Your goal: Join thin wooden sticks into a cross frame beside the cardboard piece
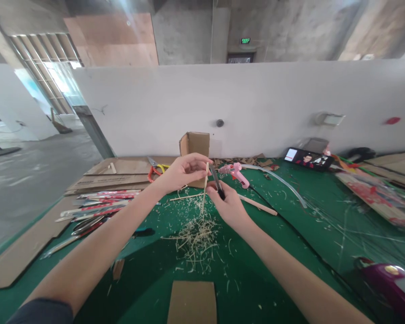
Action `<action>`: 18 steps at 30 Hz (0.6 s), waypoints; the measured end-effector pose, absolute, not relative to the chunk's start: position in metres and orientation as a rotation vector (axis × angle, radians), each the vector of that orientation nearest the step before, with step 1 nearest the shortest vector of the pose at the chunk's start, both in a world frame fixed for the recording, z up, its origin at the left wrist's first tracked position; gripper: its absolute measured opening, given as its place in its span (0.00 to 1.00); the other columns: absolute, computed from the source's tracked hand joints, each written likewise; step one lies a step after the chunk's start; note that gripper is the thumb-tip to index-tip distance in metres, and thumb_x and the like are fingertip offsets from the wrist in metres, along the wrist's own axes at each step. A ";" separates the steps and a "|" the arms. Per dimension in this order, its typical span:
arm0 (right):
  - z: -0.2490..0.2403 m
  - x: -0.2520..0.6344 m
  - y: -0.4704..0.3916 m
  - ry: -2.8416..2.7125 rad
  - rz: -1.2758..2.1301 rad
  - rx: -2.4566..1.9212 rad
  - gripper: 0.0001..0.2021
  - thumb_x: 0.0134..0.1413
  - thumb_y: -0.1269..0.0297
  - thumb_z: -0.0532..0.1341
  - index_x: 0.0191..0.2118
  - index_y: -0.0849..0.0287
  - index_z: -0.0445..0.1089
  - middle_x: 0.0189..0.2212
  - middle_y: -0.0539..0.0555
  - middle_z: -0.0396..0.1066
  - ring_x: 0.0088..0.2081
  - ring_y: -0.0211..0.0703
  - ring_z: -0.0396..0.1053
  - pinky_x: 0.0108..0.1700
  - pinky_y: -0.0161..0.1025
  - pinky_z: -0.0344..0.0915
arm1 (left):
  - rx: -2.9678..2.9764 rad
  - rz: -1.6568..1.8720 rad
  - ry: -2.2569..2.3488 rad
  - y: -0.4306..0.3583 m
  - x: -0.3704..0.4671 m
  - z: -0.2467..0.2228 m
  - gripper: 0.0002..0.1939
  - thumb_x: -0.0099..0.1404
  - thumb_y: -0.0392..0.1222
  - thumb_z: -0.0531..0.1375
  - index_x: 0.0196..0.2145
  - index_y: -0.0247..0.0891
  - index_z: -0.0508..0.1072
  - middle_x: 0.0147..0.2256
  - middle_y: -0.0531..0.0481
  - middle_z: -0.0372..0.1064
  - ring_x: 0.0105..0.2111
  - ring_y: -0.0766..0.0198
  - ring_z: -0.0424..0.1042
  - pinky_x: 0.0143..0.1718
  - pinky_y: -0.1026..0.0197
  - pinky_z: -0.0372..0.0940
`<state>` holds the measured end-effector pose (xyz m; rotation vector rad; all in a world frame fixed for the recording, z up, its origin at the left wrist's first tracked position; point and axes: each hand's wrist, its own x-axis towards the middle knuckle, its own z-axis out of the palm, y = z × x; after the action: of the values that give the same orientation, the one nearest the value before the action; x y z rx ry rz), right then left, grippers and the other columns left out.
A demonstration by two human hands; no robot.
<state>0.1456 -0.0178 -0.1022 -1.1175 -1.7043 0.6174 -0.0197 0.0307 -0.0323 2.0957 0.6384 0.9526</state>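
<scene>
My left hand [186, 171] pinches the upper end of a thin, pale wooden stick [205, 189], which stands nearly upright. In my right hand [230, 206] is a knife [216, 179] with a grey blade and black handle. The blade lies close beside the stick, and my right fingers also reach the stick's side; whether the blade touches it I cannot tell. Below both hands, a heap of curly wood shavings [197, 238] lies on the green tabletop [256, 279]. Another thin stick [185, 197] rests flat behind the heap.
A pink glue gun [236, 173] with a black cord lies right of my hands. Orange-and-yellow scissors [155, 170] and wrapped sticks [101, 202] lie left. A folded cardboard piece [197, 144] stands behind; a cardboard sheet [192, 303] lies in front. A phone [308, 159] leans at the back right.
</scene>
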 end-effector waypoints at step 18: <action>-0.126 0.169 -0.010 -2.339 -0.506 -1.429 0.21 0.63 0.55 0.40 0.31 0.58 0.65 0.25 0.51 0.70 0.25 0.33 0.64 0.24 0.35 0.40 | 2.136 1.114 0.740 0.031 -0.014 -0.034 0.10 0.61 0.39 0.54 0.42 0.39 0.65 0.30 0.49 0.73 0.28 0.65 0.73 0.31 0.63 0.68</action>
<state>0.1686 -0.0105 -0.1262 -1.4286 -2.3386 -0.5065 -0.0144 0.0310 -0.0341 2.1363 0.7404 1.1141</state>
